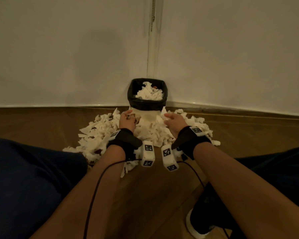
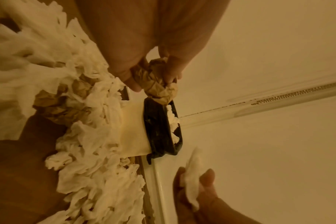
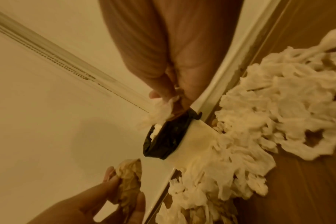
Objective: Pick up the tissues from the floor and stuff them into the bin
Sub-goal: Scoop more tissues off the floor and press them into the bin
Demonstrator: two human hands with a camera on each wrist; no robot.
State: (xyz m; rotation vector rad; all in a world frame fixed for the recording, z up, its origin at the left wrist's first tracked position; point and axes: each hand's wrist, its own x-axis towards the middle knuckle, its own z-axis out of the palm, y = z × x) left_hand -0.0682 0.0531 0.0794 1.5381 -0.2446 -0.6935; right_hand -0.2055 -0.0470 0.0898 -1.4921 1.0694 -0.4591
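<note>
Both forearms extend forward. Left hand [image 1: 126,120] pinches a crumpled brown tissue [image 2: 158,81]; right hand [image 1: 175,124] pinches a white tissue [image 3: 159,112]. Bin [image 1: 146,104] stands just beyond both hands, loose tissues [image 1: 97,135] heaped beneath them.

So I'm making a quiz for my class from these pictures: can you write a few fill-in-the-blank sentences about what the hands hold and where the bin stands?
1. The left hand holds a crumpled ____ tissue.
2. The right hand holds a ____ tissue.
3. The bin is lined with a ____ bag.
4. Most tissues lie on the ____.

Missing words: brown; white; black; floor
</note>
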